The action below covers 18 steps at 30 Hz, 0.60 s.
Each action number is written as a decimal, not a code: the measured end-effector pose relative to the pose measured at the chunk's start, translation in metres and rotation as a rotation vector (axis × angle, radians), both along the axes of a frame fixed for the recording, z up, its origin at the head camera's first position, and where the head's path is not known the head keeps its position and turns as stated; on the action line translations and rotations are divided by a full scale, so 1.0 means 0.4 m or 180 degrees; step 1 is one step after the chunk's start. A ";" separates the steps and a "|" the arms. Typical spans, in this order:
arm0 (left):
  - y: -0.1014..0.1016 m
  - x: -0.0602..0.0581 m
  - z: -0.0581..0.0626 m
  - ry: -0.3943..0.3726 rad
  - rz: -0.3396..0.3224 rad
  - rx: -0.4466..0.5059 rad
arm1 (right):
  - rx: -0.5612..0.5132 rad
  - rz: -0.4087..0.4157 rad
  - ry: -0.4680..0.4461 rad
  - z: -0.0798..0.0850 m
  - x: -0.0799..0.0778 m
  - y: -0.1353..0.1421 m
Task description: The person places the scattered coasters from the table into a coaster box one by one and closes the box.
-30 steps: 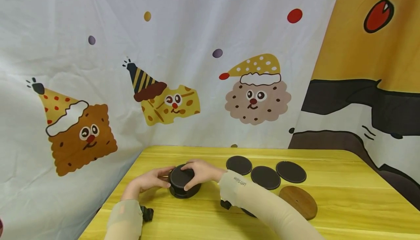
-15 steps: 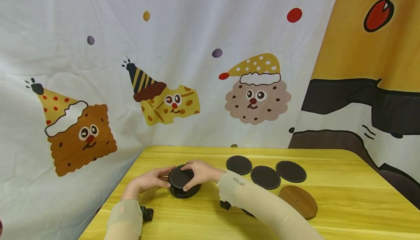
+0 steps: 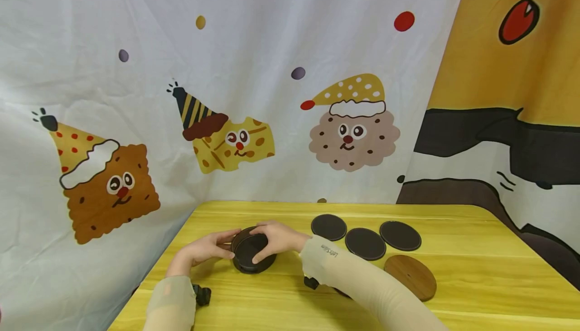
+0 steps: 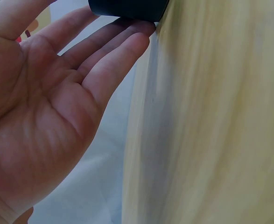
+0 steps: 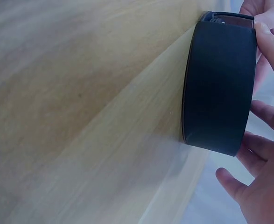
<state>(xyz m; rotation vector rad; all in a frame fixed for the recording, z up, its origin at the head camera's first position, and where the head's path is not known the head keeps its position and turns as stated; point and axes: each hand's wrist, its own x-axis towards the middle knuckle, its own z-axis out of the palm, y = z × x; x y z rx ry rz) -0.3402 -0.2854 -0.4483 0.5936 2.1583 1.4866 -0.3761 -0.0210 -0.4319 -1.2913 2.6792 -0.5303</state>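
So, the right hand (image 3: 277, 238) pinches a black disc (image 3: 246, 251) near the table's left edge (image 3: 197, 217); relaxed left hand (image 3: 206, 249) touches the holder (image 5: 218, 88).

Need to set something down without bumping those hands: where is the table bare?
Bare table shows right of the three black coasters and the wooden disc. Another patch lies in front of the black holder, between left sleeve and right sleeve. Crowded: around the holder, where left hand and right hand are, and beneath the right sleeve.

left hand (image 4: 52, 102) | fingertips touch black object (image 4: 129, 8) | wooden tabletop (image 4: 225, 121) beside
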 end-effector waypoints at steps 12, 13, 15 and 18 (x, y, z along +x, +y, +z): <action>0.004 0.004 0.005 0.0103 -0.0058 0.0008 | -0.0414 -0.0102 -0.0361 0.021 -0.041 0.084; 0.004 0.004 0.005 0.0111 -0.0062 0.0001 | -0.0416 -0.0152 -0.0367 0.024 -0.045 0.096; 0.003 0.005 0.004 0.0138 -0.0059 -0.0020 | -0.0442 -0.0249 -0.0388 0.033 -0.052 0.122; 0.000 0.008 0.004 0.0168 -0.0059 -0.0040 | -0.0480 -0.0365 -0.0395 0.049 -0.065 0.162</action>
